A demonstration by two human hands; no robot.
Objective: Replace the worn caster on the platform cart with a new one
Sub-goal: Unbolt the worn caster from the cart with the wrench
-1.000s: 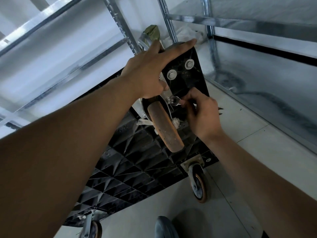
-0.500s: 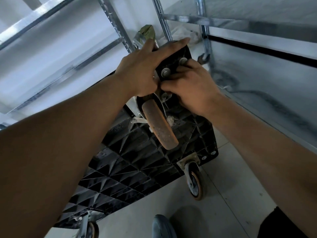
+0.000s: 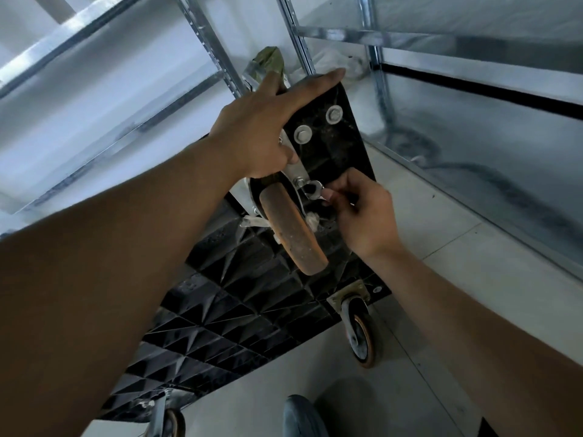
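Head view: my right hand (image 3: 362,212) pinches a small wrench (image 3: 315,189), its open end on a nut beside the worn caster (image 3: 291,228). My left hand (image 3: 252,134) grips the platform cart (image 3: 239,298) by its raised corner above that caster. Right of the caster the cart's edge ends just past my knuckles. Bare floor (image 3: 473,279) runs beyond it to the metal rack (image 3: 410,37). Above the caster sit two washered bolts (image 3: 303,134); below it, two other casters (image 3: 361,335).
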